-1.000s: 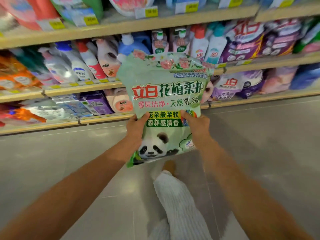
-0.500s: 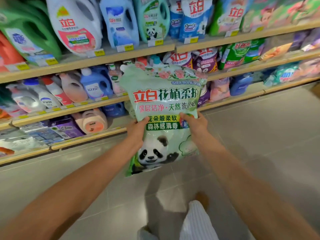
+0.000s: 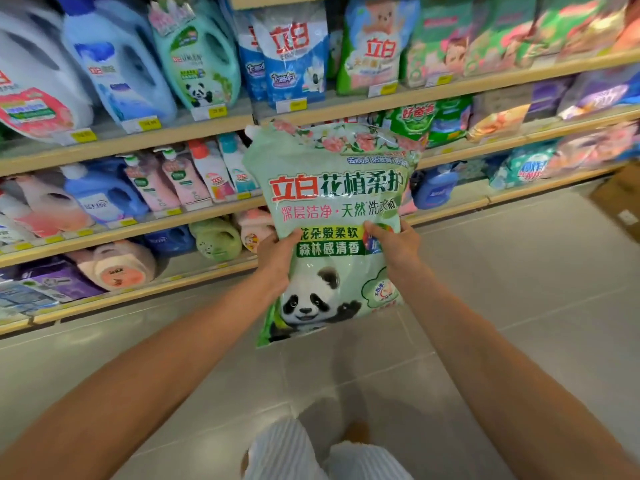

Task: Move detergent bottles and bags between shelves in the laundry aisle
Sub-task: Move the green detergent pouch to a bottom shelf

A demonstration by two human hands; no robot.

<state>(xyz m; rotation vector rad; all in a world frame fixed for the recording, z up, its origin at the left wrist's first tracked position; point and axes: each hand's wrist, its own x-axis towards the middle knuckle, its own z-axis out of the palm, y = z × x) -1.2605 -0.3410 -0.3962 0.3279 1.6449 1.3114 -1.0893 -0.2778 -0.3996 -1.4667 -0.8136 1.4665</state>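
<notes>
I hold a large pale green detergent bag (image 3: 332, 188) with a panda and flowers printed on it, upright in front of the shelves. My left hand (image 3: 277, 256) grips its left edge and my right hand (image 3: 393, 245) grips its right edge, both at mid height. The bag's top reaches the front lip of the upper shelf (image 3: 346, 114). It hides part of the middle shelf behind it.
Big jugs (image 3: 117, 64) and blue-white bags (image 3: 294, 53) stand on the upper shelf. Smaller bottles (image 3: 180, 178) fill the middle shelf (image 3: 145, 225), more jugs the bottom shelf (image 3: 138, 292). A cardboard box (image 3: 620, 202) sits on the grey floor at right. My legs show below.
The view has swung upward and to the right along the aisle, bringing higher shelves into sight. The bag stays in both hands and has risen toward the upper shelf.
</notes>
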